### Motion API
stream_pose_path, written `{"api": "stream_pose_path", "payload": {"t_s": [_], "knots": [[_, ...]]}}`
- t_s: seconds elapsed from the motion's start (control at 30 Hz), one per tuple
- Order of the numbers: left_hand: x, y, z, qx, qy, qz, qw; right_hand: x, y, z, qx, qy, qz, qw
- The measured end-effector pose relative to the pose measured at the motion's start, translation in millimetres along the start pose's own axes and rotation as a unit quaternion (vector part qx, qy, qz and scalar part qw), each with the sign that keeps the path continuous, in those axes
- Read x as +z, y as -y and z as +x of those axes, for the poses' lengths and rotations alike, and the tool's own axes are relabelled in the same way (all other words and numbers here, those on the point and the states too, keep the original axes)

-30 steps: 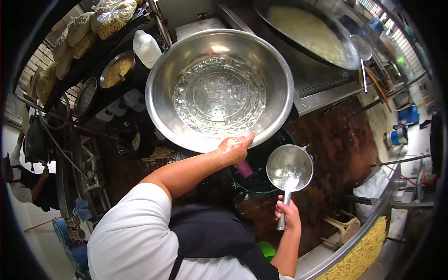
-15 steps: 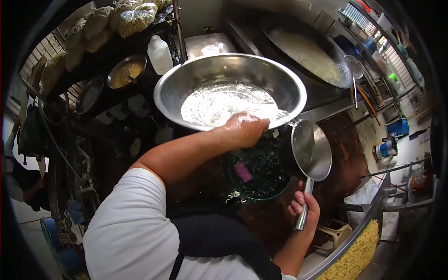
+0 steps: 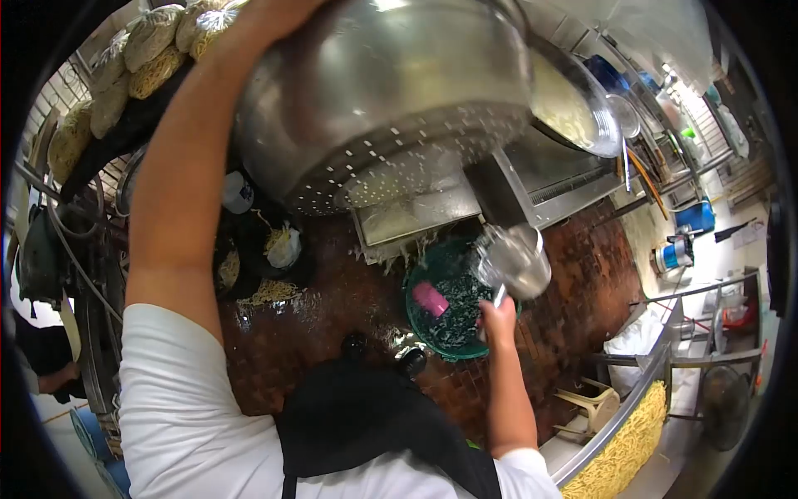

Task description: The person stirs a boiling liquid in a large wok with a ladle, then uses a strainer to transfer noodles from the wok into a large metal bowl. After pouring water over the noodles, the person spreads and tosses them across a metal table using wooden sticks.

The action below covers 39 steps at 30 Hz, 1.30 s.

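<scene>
A large steel colander (image 3: 391,75) is raised and tilted in front of me, its perforated underside facing me. My left hand (image 3: 291,10) is at its far upper rim; the frame edge cuts off most of the fingers. In my right hand (image 3: 497,318), closed around the handle, is a long-handled steel ladle (image 3: 522,264), blurred by motion. The ladle is over the right side of a green tub (image 3: 416,328) of water on the floor. A pink object (image 3: 429,299) lies in that tub.
A wide wok (image 3: 573,104) of pale liquid stands at the back right. Bagged noodles (image 3: 155,71) are stacked at upper left. Loose noodles (image 3: 270,293) lie on the wet brown floor (image 3: 324,328). A tray of yellow noodles (image 3: 619,449) and a beige stool (image 3: 590,407) are at lower right.
The colander has gone from upright to raised and tilted, showing its holes. My left hand has moved up to its far rim. The ladle has shifted left over the tub.
</scene>
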<state>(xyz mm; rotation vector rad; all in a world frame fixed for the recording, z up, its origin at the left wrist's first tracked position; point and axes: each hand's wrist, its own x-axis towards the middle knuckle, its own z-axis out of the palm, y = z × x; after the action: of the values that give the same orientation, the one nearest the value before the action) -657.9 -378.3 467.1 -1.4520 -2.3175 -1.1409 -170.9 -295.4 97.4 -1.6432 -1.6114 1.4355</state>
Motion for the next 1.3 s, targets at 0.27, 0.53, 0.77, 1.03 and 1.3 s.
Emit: {"api": "stream_pose_path", "payload": {"t_s": [0.27,0.53,0.77,1.03,1.3], "knots": [[-27,117,32,-0.033,-0.093,0.146,0.984,16,59,29,-0.157,-0.208,-0.167,0.951],[12,105,7,-0.011,-0.084,-0.008,0.996,-61,-85,17,0.151,0.039,0.027,0.987],[81,10,-102,0.117,-0.020,0.037,0.992,-79,-204,46,0.218,0.115,-0.197,0.949],[123,-27,-261,0.156,0.096,0.080,0.980,-67,-230,74,0.188,0.093,-0.434,0.876],[174,-38,-343,0.119,0.227,0.194,0.947,-70,-274,98,0.408,0.252,0.013,0.877]]}}
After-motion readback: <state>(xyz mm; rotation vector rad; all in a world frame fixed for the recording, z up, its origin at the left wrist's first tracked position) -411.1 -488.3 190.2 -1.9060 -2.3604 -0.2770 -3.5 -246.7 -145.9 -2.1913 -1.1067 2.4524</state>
